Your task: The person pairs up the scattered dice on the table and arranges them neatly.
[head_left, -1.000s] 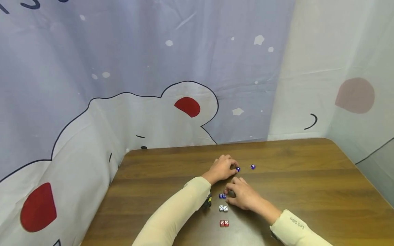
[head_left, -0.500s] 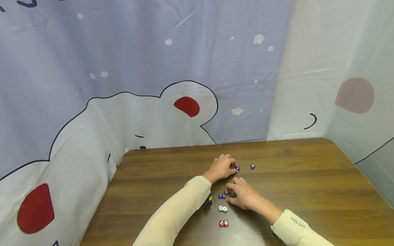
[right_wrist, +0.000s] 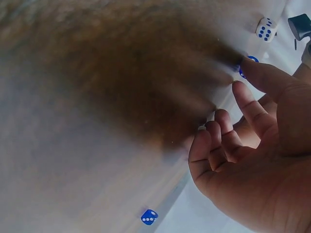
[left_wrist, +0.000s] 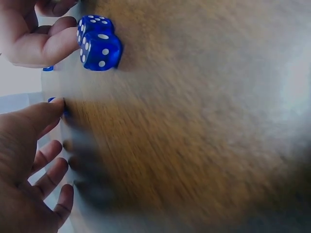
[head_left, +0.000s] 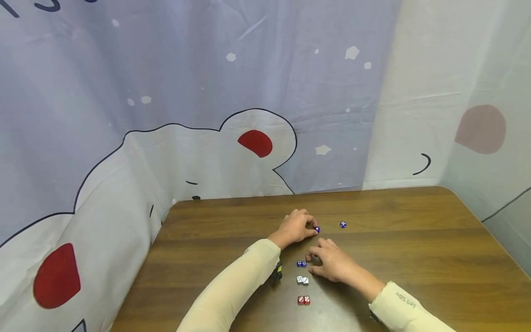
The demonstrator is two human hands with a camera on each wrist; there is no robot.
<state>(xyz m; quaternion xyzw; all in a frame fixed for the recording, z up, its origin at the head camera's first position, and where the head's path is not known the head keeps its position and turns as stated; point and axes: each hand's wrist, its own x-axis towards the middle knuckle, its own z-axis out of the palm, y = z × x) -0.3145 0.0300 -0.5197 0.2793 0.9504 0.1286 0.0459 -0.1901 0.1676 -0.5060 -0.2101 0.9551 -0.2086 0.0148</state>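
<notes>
My left hand [head_left: 295,228] pinches a blue die [head_left: 317,229] between thumb and index finger at the table's far part; in the left wrist view the fingertips mostly cover this die [left_wrist: 51,99]. Nearer me, two blue dice [head_left: 301,263] stand side by side. My right hand [head_left: 330,262] rests just right of this pair, fingers loosely bent, with thumb and index tips close to the right-hand die. In the left wrist view a right-hand finger [left_wrist: 60,46] appears against the pair [left_wrist: 99,48]; whether it presses cannot be told. One more blue die [head_left: 343,224] lies to the right of my left hand.
Two white dice [head_left: 303,280] sit in front of the blue pair, and two red dice [head_left: 303,300] lie nearer still. The brown wooden table [head_left: 415,258] ends at a printed curtain [head_left: 199,161] behind and at the sides.
My left hand has drawn its blue die slightly left, widening the gap to the far-right blue die. The right hand stays by the blue pair. The head view shifts a little.
</notes>
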